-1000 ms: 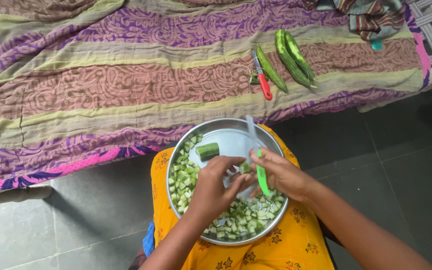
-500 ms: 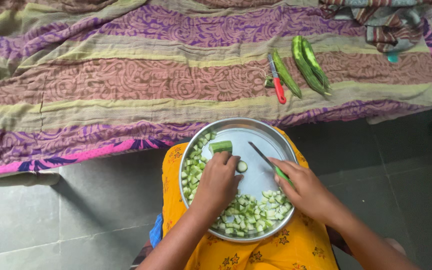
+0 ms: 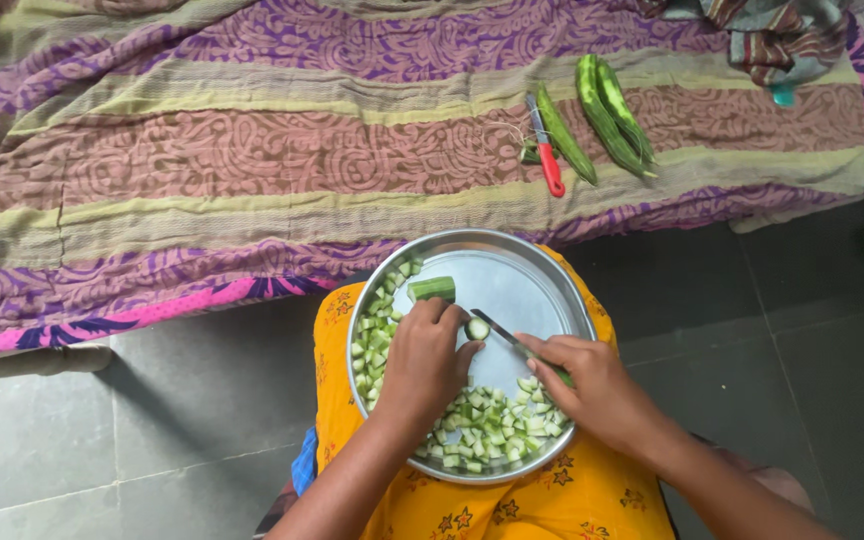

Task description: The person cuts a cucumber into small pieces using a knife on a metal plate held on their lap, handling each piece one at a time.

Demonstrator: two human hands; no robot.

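i see plate [image 3: 562,290] on lap, mostly diced cubes [image 3: 487,425]. left hand [image 3: 427,365] fingers pinch a slice [image 3: 477,329]; right hand [image 3: 592,390] grips knife [image 3: 512,342]. left: one chunk [image 3: 433,289], three gourds [image 3: 597,120] on bed.

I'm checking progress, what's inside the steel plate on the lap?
Inside the steel plate: diced green pieces, a cucumber stub, one round slice. The left hand covers more.

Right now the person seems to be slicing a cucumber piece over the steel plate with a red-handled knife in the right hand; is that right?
Not quite: the knife in the right hand has a green handle, as the head view shows. The red-handled tool lies on the cloth. The rest stands: a cucumber piece, over the steel plate.
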